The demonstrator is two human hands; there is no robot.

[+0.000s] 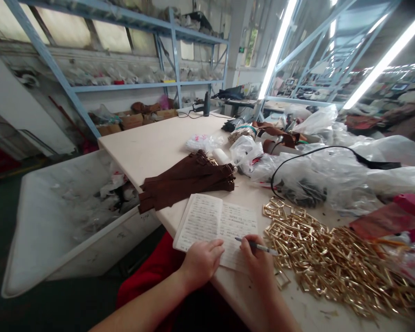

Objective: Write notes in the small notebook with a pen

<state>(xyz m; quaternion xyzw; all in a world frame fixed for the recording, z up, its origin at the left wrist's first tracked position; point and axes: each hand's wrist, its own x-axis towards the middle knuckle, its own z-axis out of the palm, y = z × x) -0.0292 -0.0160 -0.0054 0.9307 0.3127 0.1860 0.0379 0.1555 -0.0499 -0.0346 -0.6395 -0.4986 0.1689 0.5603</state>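
Observation:
An open notebook (202, 219) with handwritten lines lies at the near edge of the table. My left hand (203, 262) rests on its lower left part, fingers bent and close together, with nothing visible in them. In my right hand (257, 258) is a dark pen (263, 248), gripped between thumb and fingers over the right page, its tip pointing left. Beyond the notebook lies a stack of brown strips (186, 180). Just right of my right hand spreads a pile of gold metal buckles (332, 258).
Plastic bags (332, 170) and a black cord cover the table's right side. A white bin (72, 221) with bagged items stands left of the table (141, 143). Blue shelves (124, 86) rise behind. A dark bottle (206, 105) stands at the far edge.

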